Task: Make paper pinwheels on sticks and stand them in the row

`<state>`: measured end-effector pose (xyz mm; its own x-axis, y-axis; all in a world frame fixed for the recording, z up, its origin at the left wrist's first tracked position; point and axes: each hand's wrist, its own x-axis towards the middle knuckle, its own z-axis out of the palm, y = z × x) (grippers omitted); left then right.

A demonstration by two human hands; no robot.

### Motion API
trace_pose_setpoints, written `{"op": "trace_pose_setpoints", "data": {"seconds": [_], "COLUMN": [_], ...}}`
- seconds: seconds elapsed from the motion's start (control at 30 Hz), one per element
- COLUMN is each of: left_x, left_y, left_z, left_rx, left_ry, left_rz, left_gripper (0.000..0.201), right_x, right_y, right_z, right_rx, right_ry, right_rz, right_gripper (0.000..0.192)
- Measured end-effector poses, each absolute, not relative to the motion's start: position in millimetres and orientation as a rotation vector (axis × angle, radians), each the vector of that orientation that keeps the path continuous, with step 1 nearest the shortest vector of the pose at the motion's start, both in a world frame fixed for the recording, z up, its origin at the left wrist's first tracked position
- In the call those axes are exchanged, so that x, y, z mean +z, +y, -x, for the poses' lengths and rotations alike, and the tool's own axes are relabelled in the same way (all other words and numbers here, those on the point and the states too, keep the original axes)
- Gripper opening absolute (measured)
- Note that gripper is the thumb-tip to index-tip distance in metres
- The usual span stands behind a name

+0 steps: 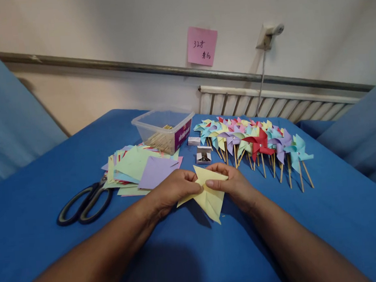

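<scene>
Between my two hands, above the blue cloth, is a yellow paper pinwheel (211,202) with no stick visible on it. My left hand (175,189) pinches its left side, thumb on top near the middle. With thumb and fingers, my right hand (232,184) grips the right side, its thumb also close to the centre. Some of the paper's points stick out toward me and to the left. Just beyond the hands stands a small open box (204,155) with dark metal bits inside. Whatever the fingers do underneath the paper is hidden.
Left of the hands lie a pile of coloured paper (131,165) and black-handled scissors (84,205). A clear plastic tub (156,132) holds wooden sticks. Another small box (194,141) sits beside it. Many finished pinwheels (261,146) cover the right side of the blue-covered table (337,216).
</scene>
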<state>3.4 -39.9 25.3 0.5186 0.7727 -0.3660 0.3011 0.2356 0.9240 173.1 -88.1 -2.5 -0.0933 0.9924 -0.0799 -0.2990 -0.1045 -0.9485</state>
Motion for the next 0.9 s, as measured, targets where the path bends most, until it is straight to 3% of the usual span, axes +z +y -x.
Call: {"op": "trace_pose_setpoints", "data": {"seconds": [0.27,0.47,0.67,0.9], "left_x": [27,28,26,14], "left_y": [-37,-36,-36,-39], "left_z": [0,0,-6,-9], "left_rx": [0.299,0.304,0.596,0.648], "left_ry": [0.923,0.95,0.961,0.802], "left_rz": [-1.683,-1.708,-1.265,-0.914], "left_gripper": [0.006,0.003,0.011,0.022], "right_x": [-2,-10,-10,-13], "right_y": [-90,-88,-82,-78], "right_z": [-179,-170,-164,-158], "right_rx": [1.671,1.596,1.292,1.043], "right_ry": [-1.18,-1.148,-0.937,-0.771], "right_rz": [1.028,0.994,1.03,1.019], "right_gripper": [0.032,0.037,0.036,0.035]}}
